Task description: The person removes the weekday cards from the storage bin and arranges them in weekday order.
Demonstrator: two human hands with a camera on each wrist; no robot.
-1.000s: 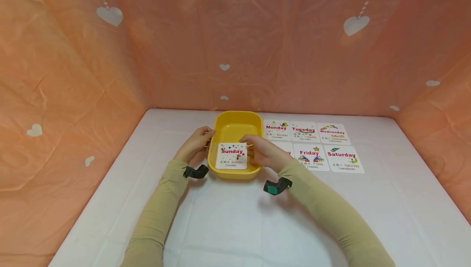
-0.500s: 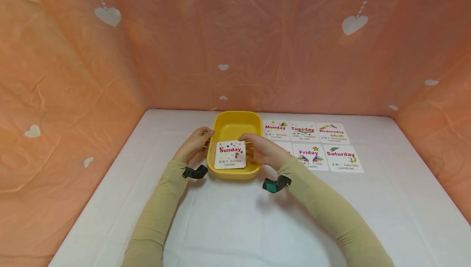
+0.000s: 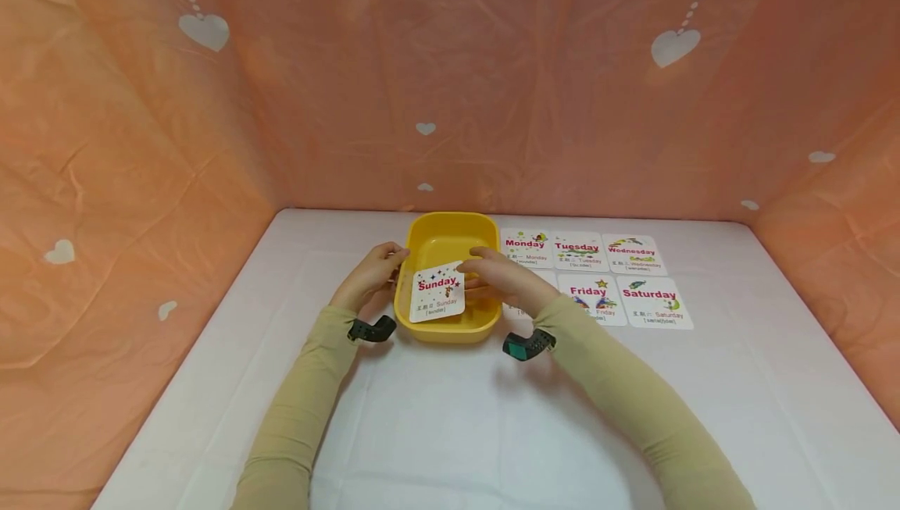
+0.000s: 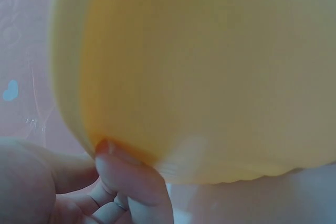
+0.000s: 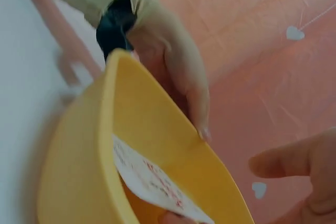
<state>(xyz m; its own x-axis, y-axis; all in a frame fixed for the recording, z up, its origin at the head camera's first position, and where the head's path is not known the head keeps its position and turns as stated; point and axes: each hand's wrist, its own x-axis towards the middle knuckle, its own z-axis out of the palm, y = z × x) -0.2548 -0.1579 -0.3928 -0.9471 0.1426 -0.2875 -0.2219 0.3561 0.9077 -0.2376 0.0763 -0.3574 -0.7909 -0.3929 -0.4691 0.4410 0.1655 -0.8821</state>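
Note:
A yellow plastic tub [image 3: 457, 333] stands on the white table. My left hand [image 3: 370, 276] pinches its left rim; in the left wrist view the thumb and finger [image 4: 134, 177] lie at the tub's edge. Inside the tub, a white Sunday flashcard [image 3: 437, 295] tilts with its right side higher. My right hand [image 3: 512, 282] reaches over the tub's right rim and holds the card's right edge. In the right wrist view a fingertip [image 5: 176, 218] touches the flashcard [image 5: 152, 182], while another finger [image 5: 281, 162] is spread away from it. Contact behind the card is hidden.
To the tub's right, several weekday flashcards lie in two rows, among them Monday [image 3: 525, 254], Tuesday [image 3: 578, 258], Wednesday [image 3: 636, 262], Friday [image 3: 598, 311] and Saturday [image 3: 654, 311]. One is mostly covered by the right hand. A peach curtain [image 3: 562, 104] encloses the table.
The Sunday flashcard has turned counterclockwise and shifted slightly left, its right side rising. One finger of my right hand has lifted apart from the others. The left hand stays on the rim.

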